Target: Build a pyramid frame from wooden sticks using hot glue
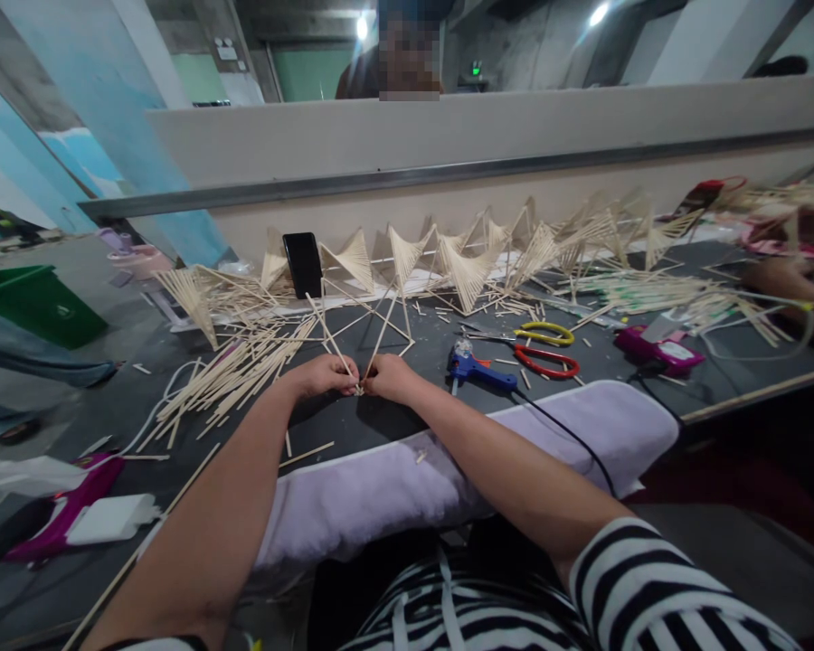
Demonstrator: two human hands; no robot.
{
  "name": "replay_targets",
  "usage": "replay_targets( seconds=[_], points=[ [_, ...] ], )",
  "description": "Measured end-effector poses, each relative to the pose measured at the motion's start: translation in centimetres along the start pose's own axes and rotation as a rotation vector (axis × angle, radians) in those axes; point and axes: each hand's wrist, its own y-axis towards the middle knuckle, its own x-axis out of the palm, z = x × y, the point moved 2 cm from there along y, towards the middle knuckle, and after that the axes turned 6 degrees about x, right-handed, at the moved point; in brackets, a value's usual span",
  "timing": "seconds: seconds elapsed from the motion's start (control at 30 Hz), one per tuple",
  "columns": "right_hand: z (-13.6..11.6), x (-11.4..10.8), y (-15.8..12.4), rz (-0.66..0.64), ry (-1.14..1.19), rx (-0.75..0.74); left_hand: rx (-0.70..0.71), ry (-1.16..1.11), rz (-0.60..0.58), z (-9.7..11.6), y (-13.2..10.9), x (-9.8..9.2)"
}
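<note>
Working at the table, on the stick frame left of the glue gun; pinching the frame's near joint with left hand and right hand, seemingly to keep sticks together; too small to judge clearly.

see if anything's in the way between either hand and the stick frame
Nothing visible: the left hand and right hand already hold the stick frame at its near corner. The blue glue gun lies off to the right, loose sticks to the left.

Craft workshop, dark workbench, glue gun, scissors, loose wooden sticks
</note>
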Motion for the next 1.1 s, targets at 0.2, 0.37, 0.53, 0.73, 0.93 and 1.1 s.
replay_targets(
  seconds=[0.2, 0.37, 0.53, 0.73, 0.93, 1.1],
  points=[
    [-0.01, 0.0, 0.01, -0.011, -0.003, 0.01, 0.001, 0.003, 0.01, 0.0, -0.07, 0.06],
    [-0.04, -0.08, -0.05, -0.012, -0.001, 0.02, 0.002, 0.005, 0.009, 0.07, -0.05, 0.06],
    [0.04, 0.04, 0.06, -0.021, -0.006, 0.017, -0.013, 0.004, 0.023, 0.06, -0.02, 0.04],
    [0.14, 0.08, 0.09, -0.014, -0.016, 0.01, 0.0, -0.016, 0.016, -0.2, 0.14, -0.08],
    [0.1, 0.05, 0.04, -0.018, -0.015, 0.001, 0.009, -0.008, 0.011, -0.21, 0.12, -0.06],
    [0.03, -0.08, -0.03, -0.011, -0.017, -0.004, -0.004, -0.006, 0.017, -0.12, 0.09, 0.02]
  ],
)
